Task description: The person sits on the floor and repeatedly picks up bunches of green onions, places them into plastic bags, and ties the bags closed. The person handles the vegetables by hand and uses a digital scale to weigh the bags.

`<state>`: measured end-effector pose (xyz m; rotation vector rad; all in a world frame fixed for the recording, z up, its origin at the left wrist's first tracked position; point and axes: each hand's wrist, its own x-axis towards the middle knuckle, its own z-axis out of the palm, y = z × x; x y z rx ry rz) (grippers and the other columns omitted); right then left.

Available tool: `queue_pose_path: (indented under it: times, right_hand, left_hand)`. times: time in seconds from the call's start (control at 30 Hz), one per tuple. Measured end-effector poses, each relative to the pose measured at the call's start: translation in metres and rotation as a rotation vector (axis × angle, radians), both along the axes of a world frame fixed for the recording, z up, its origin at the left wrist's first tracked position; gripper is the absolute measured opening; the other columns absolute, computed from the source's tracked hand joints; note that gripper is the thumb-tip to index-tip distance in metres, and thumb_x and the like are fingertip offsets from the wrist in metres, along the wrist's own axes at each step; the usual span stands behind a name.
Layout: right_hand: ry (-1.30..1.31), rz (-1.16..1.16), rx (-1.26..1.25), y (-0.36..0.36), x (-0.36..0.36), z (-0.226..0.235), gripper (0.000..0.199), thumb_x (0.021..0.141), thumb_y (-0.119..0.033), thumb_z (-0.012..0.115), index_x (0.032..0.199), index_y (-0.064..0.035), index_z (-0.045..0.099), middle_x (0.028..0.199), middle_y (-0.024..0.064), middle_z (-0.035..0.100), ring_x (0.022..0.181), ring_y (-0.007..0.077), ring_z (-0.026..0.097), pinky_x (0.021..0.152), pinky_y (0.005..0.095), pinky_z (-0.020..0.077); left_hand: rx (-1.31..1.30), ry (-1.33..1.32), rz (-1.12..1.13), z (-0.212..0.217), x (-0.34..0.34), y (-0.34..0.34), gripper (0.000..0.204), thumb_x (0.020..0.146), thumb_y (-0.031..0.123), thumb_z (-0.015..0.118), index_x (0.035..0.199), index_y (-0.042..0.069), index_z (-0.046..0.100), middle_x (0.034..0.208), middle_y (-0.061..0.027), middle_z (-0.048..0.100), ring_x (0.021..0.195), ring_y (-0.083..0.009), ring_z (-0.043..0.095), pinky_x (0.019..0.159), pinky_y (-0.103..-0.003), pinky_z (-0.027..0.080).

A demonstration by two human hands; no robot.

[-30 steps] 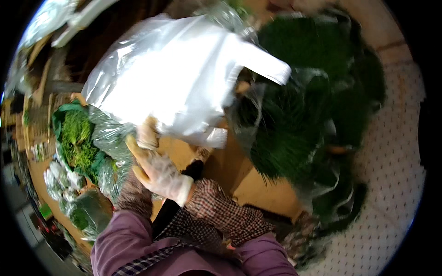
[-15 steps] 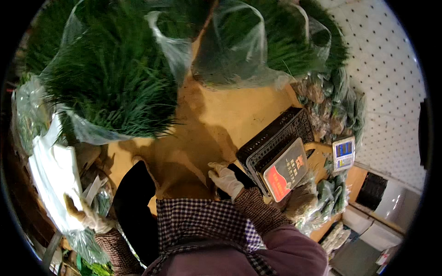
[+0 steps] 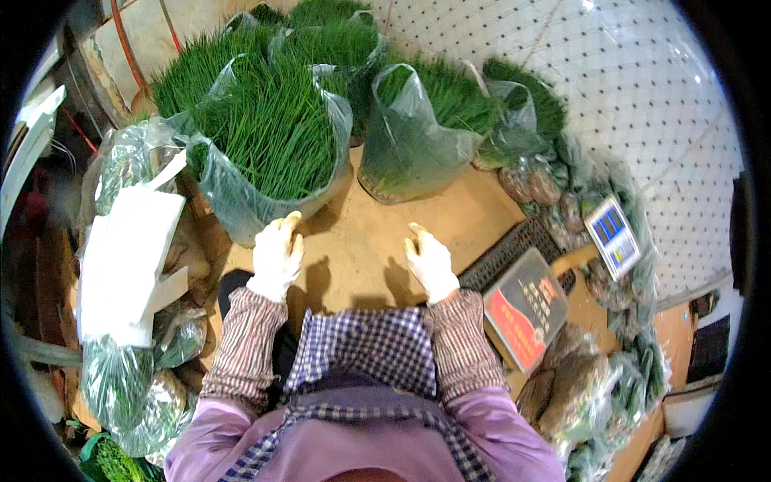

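Note:
Both my hands wear white gloves and hover over a tan work surface (image 3: 385,233). My left hand (image 3: 277,255) is open, thumb apart from the fingers, just in front of a large clear plastic bag (image 3: 229,197) full of long, thin green leaves like chives (image 3: 277,128). I cannot tell whether its fingertips touch the bag. My right hand (image 3: 430,262) is open and empty, its fingers pointing forward. Beside it on the right stand a black plastic crate (image 3: 514,247) and a flat dark-and-red box (image 3: 526,309).
More bags of the green leaves (image 3: 422,153) stand along the far side. At left lies a stack of white plastic bags (image 3: 128,257) over bagged greens (image 3: 116,381). A blue-screened digital scale display (image 3: 613,237) stands at right, near several bagged bundles (image 3: 578,377).
My left hand has left the white bags and come forward to the middle. My right hand has moved forward, away from my lap. The view has shifted, showing more of the far side.

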<state>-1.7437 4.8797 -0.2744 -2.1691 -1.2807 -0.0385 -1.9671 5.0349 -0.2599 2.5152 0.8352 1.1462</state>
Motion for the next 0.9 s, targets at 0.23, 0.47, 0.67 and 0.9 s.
queue_pose_path:
  times: [0.23,0.47,0.67,0.9]
  right_hand:
    - [0.446,0.121,-0.168,-0.071,-0.094,0.006,0.034,0.08,-0.023,0.053,0.109,-0.0047,0.055,0.104,0.018,0.057,0.098,0.0283,0.054,0.084,0.0324,0.0422]
    - [0.289,0.128,0.143,-0.086,0.0,0.062,0.033,0.081,-0.023,0.055,0.107,-0.0031,0.056,0.104,0.0125,0.058,0.096,0.0204,0.054,0.085,0.0287,0.0408]
    - [0.694,-0.109,0.291,-0.033,0.2,0.066,0.027,0.086,-0.022,0.048,0.102,-0.0023,0.058,0.094,0.0082,0.061,0.083,0.0167,0.056,0.075,0.0261,0.0421]
    - [0.748,-0.29,0.443,0.073,0.405,0.002,0.027,0.079,-0.023,0.051,0.096,-0.0025,0.059,0.088,0.0083,0.062,0.071,0.0192,0.056,0.06,0.0334,0.0432]
  left_hand:
    - [-0.217,0.576,-0.228,-0.038,-0.048,-0.12,0.037,0.075,0.024,0.054,0.108,0.006,0.053,0.101,-0.0182,0.055,0.094,-0.033,0.052,0.082,-0.04,0.041]
    - [-0.178,0.625,-0.38,0.035,-0.005,-0.127,0.046,0.08,0.033,0.05,0.113,0.002,0.049,0.102,-0.0217,0.056,0.095,-0.0339,0.053,0.084,-0.04,0.04]
    - [-0.377,0.511,-0.504,0.076,0.144,0.002,0.049,0.082,0.029,0.053,0.119,-0.002,0.044,0.115,-0.0206,0.05,0.108,-0.0305,0.049,0.09,-0.033,0.039]
    - [-0.493,0.075,-0.032,0.051,0.345,0.183,0.051,0.081,0.04,0.049,0.101,-0.007,0.052,0.102,-0.0246,0.055,0.101,-0.0347,0.051,0.086,-0.037,0.039]
